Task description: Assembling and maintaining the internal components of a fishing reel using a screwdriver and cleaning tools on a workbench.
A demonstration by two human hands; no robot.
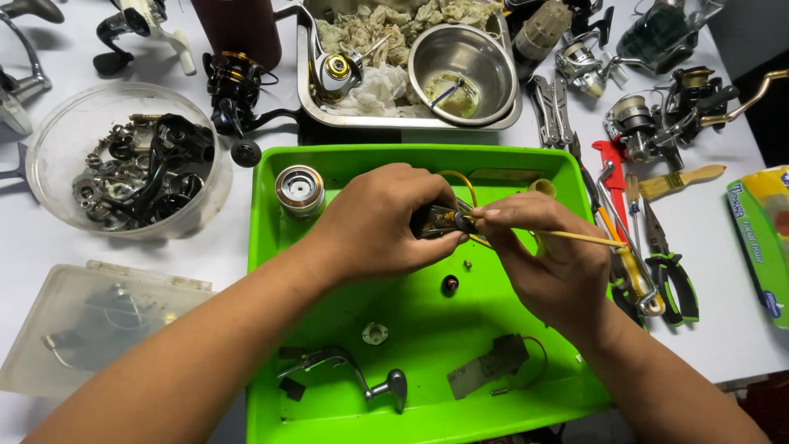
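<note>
1. Small black fishing-reel body part [437,220], with a thin yellow wire loop rising from it, sits above the middle of the bright green plastic tray [271,247], held between both hands
2. Left hand [380,218] wraps the part from its 9 o'clock side, fingers curled and pressed tight around it
3. Right hand [549,255] comes in from 3 o'clock, thumb and forefinger pinching a thin pale wooden stick [575,238] whose tip meets the part
4. On the tray floor at 6 o'clock of the part lie a tiny screw, a small dark round knob [449,284] and a pale round washer-like piece [375,333]
5. Further toward 6 o'clock rest a grey metal crank handle [362,374] and a dark flat plate with a wire bail [493,362]
6. At 9 o'clock, in the tray's corner, stands a silver-and-gold line spool [300,190]
7. At 12 o'clock beyond the tray is a steel pan [411,122] holding crumpled rags and a round steel bowl [463,62]
8. At 3 o'clock on the white table lie pliers, screwdrivers and a wooden-handled brush [682,179]
9. At 9 o'clock, well apart, a clear round plastic bowl [49,140] holds dark reel parts
</note>
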